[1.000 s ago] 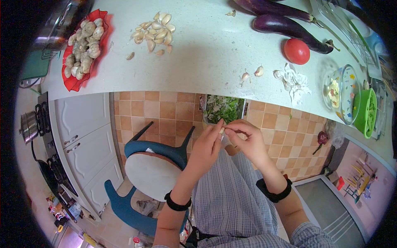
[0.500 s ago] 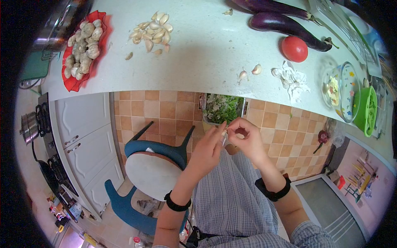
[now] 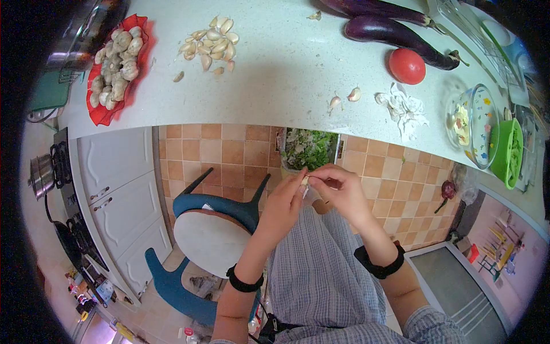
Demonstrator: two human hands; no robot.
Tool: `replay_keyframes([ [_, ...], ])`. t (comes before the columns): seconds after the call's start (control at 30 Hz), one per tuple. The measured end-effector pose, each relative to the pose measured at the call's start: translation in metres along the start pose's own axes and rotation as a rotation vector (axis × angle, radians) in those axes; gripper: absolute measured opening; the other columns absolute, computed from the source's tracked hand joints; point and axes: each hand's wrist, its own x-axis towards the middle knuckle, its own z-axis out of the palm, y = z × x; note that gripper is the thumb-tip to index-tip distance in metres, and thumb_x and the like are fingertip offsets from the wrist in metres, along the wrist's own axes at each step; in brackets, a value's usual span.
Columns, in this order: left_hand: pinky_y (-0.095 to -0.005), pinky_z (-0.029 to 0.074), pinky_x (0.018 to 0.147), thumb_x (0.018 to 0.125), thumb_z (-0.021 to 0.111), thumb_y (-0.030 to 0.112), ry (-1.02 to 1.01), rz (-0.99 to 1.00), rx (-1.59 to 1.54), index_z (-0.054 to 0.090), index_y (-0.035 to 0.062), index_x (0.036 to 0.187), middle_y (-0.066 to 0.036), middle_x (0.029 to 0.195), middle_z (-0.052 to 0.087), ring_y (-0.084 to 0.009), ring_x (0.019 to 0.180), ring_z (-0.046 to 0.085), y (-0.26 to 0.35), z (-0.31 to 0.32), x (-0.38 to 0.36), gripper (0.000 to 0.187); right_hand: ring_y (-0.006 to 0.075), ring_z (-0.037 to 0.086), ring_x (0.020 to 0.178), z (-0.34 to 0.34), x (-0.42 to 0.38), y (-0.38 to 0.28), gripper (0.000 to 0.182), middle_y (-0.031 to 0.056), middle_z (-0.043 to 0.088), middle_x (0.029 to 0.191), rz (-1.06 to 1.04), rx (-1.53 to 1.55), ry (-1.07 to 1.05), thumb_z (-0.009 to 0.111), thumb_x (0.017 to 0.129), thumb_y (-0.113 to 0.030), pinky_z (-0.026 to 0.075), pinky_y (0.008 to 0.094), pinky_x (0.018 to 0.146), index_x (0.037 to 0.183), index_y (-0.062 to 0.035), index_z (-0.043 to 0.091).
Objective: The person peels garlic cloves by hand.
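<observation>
Garlic clove (image 3: 305,180) pinched between both hands, orientation unclear

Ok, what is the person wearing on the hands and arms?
Both hands are bare, no gloves or rings that show. The left hand and right hand each have a black band at the wrist: left band, right band. The forearms are bare; a grey checked sleeve shows near the right elbow.

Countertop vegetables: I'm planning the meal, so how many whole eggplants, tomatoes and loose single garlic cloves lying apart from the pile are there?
Eggplants: 2
Tomato: 1
Loose garlic cloves near the peels: 2
Total: 5
One more clove is pinched between the fingers of the left hand and right hand, below the counter edge.
</observation>
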Motion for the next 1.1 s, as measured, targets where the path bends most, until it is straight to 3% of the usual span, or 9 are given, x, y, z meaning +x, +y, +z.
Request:
replay_keyframes([
  [0.07, -0.0344, 0.041, 0.077, 0.084, 0.041, 0.011, 0.007, 0.008, 0.240, 0.042, 0.0024, 0.118, -0.018, 0.103, 0.051, -0.0310, 0.091, 0.052, 0.004, 0.001, 0.000, 0.035, 0.0105, 0.055, 0.067, 0.002, -0.002, 0.000, 0.009, 0.0060, 0.058, 0.077, 0.002, -0.031, 0.017, 0.060, 0.074, -0.004, 0.044, 0.0215, 0.060, 0.081, 0.0007, 0.059],
  [0.2, -0.0343, 0.041, 0.077, 0.084, 0.043, 0.012, 0.041, 0.051, 0.306, 0.044, 0.0022, 0.117, -0.017, 0.102, 0.051, -0.0313, 0.091, 0.052, 0.007, 0.005, 0.001, 0.034, 0.0076, 0.054, 0.067, 0.005, -0.006, 0.006, 0.009, 0.0034, 0.057, 0.074, 0.113, -0.051, 0.091, 0.058, 0.076, -0.004, 0.043, 0.0203, 0.061, 0.083, 0.0006, 0.057],
  [0.27, -0.0310, 0.043, 0.073, 0.085, 0.044, 0.012, 0.140, 0.123, 0.071, 0.047, 0.0026, 0.114, -0.013, 0.097, 0.055, -0.0244, 0.082, 0.056, 0.000, 0.010, 0.003, 0.031, 0.0065, 0.053, 0.069, 0.005, -0.007, 0.008, 0.009, 0.0015, 0.056, 0.074, 0.131, -0.059, 0.089, 0.057, 0.077, -0.004, 0.043, 0.0188, 0.063, 0.085, 0.0008, 0.056],
  [0.3, -0.0310, 0.043, 0.073, 0.085, 0.044, 0.012, 0.140, 0.123, 0.071, 0.047, 0.0026, 0.114, -0.013, 0.097, 0.055, -0.0244, 0.082, 0.056, 0.000, 0.008, 0.003, 0.031, 0.0066, 0.053, 0.069, 0.006, -0.008, 0.007, 0.009, 0.0019, 0.056, 0.074, 0.152, 0.083, 0.093, 0.056, 0.078, -0.004, 0.044, 0.0192, 0.063, 0.086, 0.0012, 0.055],
  [0.37, -0.0265, 0.044, 0.070, 0.087, 0.044, 0.012, 0.031, -0.156, -0.480, 0.049, 0.0021, 0.111, -0.008, 0.091, 0.056, -0.0145, 0.075, 0.055, 0.002, 0.003, 0.003, 0.027, 0.0067, 0.053, 0.069, 0.004, -0.007, 0.003, 0.009, 0.0023, 0.056, 0.075, 0.172, 0.225, 0.097, 0.054, 0.080, -0.005, 0.044, 0.0195, 0.062, 0.086, 0.0016, 0.055],
  [0.47, -0.0232, 0.043, 0.067, 0.088, 0.043, 0.011, 0.056, -0.145, -0.660, 0.050, 0.0005, 0.110, -0.004, 0.087, 0.055, -0.0090, 0.070, 0.052, 0.004, -0.001, 0.004, 0.026, 0.0074, 0.054, 0.069, -0.001, -0.006, 0.000, 0.009, 0.0025, 0.056, 0.075, 0.265, 0.349, 0.091, 0.053, 0.081, -0.005, 0.046, 0.0207, 0.063, 0.087, 0.0018, 0.054],
  [0.67, -0.0237, 0.043, 0.064, 0.086, 0.045, 0.009, 0.068, -0.152, -0.807, 0.046, -0.0016, 0.106, -0.006, 0.087, 0.055, -0.0103, 0.067, 0.051, 0.001, 0.001, 0.005, 0.022, 0.0088, 0.055, 0.074, -0.005, -0.003, 0.003, 0.013, 0.0027, 0.058, 0.080, 0.117, 0.250, 0.142, 0.054, 0.079, -0.002, 0.044, 0.0216, 0.070, 0.093, 0.0001, 0.055],
  [0.83, -0.0234, 0.044, 0.065, 0.084, 0.047, 0.006, 0.140, -0.119, -0.609, 0.046, 0.0002, 0.104, -0.007, 0.087, 0.055, -0.0110, 0.069, 0.053, -0.002, 0.008, 0.003, 0.020, 0.0132, 0.055, 0.080, -0.009, 0.000, -0.013, 0.018, 0.0071, 0.057, 0.085, -0.147, -0.033, 0.028, 0.057, 0.076, 0.001, 0.043, 0.0235, 0.074, 0.094, -0.0006, 0.059],
  [1.1, -0.0238, 0.046, 0.064, 0.082, 0.050, 0.003, 0.177, -0.009, -0.209, 0.051, -0.0004, 0.092, -0.008, 0.089, 0.056, -0.0126, 0.074, 0.056, -0.003, 0.005, -0.002, 0.011, 0.0163, 0.056, 0.074, -0.013, 0.003, -0.009, 0.010, 0.0087, 0.058, 0.079, -0.138, -0.061, -0.061, 0.059, 0.073, -0.001, 0.043, 0.0256, 0.067, 0.083, 0.0000, 0.061],
])
